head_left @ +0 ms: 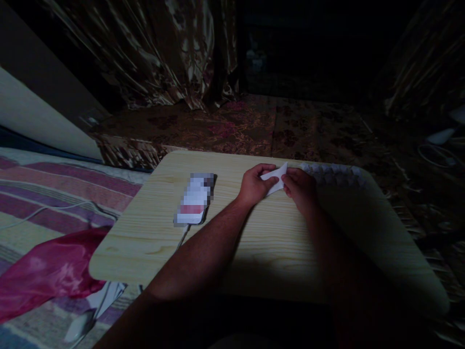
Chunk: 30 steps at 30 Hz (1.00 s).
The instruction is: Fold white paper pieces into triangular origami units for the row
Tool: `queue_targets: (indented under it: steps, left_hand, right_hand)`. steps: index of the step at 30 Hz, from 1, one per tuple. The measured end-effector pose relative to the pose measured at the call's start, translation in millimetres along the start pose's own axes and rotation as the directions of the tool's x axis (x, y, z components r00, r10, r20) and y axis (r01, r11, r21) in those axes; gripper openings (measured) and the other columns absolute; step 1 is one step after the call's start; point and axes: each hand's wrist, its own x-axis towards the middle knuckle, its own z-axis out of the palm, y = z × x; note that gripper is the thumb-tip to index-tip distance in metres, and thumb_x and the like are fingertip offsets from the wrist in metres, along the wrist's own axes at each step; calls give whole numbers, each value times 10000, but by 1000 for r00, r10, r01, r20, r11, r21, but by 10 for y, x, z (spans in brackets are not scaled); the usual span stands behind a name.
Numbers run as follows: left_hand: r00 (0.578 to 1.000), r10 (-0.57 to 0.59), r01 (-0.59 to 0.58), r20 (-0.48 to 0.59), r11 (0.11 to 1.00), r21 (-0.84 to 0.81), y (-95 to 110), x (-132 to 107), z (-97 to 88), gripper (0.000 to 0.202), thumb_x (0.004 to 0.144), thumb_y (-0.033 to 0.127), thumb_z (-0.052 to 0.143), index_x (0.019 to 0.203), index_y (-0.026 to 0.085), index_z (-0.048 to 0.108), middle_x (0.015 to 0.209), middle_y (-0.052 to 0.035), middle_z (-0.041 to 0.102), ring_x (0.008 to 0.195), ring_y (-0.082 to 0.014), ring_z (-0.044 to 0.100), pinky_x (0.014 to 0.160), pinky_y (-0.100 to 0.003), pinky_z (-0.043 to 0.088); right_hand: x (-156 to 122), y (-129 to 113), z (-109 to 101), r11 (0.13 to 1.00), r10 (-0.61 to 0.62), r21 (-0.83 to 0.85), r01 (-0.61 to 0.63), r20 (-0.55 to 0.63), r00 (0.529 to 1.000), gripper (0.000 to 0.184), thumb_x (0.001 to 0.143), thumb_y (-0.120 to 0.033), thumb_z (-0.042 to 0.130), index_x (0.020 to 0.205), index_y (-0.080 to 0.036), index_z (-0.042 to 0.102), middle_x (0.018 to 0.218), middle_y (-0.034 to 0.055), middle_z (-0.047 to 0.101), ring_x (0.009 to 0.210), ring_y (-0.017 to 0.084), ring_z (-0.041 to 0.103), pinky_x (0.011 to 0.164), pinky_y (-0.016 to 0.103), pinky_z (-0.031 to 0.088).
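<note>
A small piece of folded white paper (273,182) is held between my two hands above the far half of the wooden table (276,242). My left hand (255,184) grips its left side, thumb on top and fingers behind. On the paper's right edge, my right hand (301,188) pinches with thumb and fingertips. One corner of the paper points up between the hands. Just beyond my right hand, several small folded white pieces (332,174) sit in rows near the table's far right corner. Dim light hides their exact shape.
A phone (194,198) with a blurred screen and a cable lies left on the table. Left of the table are a striped bedspread (54,203), pink cloth (61,264) and a white charger-like object (80,325). Patterned curtains (189,48) hang behind.
</note>
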Motion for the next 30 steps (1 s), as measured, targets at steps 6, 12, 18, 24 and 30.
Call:
queue_targets:
  steps: [6, 12, 18, 24, 30]
  left_hand:
    - [1000, -3, 4, 18, 1000, -5, -39, 10, -10, 350, 691, 329, 820, 980, 141, 756, 891, -71, 746, 751, -157, 652, 701, -273, 510]
    - [1000, -20, 20, -9, 1000, -11, -67, 17, -10, 323, 685, 341, 817, 928, 142, 744, 840, -56, 734, 706, -143, 637, 658, -258, 500]
    - [1000, 10, -9, -17, 1000, 30, -96, 19, -8, 277, 688, 323, 814, 883, 146, 729, 840, -59, 730, 735, -147, 641, 672, -256, 500]
    - [1000, 17, -17, -6, 999, 46, -86, 17, -5, 276, 676, 308, 813, 886, 155, 722, 811, -36, 719, 702, -137, 633, 646, -244, 492]
    - [999, 37, -36, -18, 998, 51, -69, 9, 1, 241, 681, 283, 800, 872, 156, 724, 791, -26, 716, 691, -132, 625, 636, -237, 483]
  right_hand:
    - [-31, -23, -20, 998, -61, -4, 61, 60, 996, 672, 826, -417, 632, 1443, -191, 490, 579, -54, 620, 426, 112, 469, 425, 234, 378]
    - [-50, -61, -24, 996, -61, -52, 66, 99, 993, 727, 822, -436, 634, 1473, -160, 468, 613, -40, 650, 441, 108, 485, 441, 232, 386]
    - [-44, -49, -6, 996, -65, -61, 68, 55, 996, 660, 796, -422, 648, 1377, -125, 544, 626, -24, 664, 439, 105, 497, 425, 228, 389]
    - [-30, -52, 11, 996, -46, -76, 48, 24, 999, 649, 774, -398, 645, 1350, -113, 553, 616, -23, 657, 441, 111, 512, 411, 224, 387]
    - [-36, -47, 16, 998, -56, -27, 57, 38, 998, 652, 763, -385, 668, 1350, -132, 536, 624, -33, 658, 456, 113, 521, 412, 221, 403]
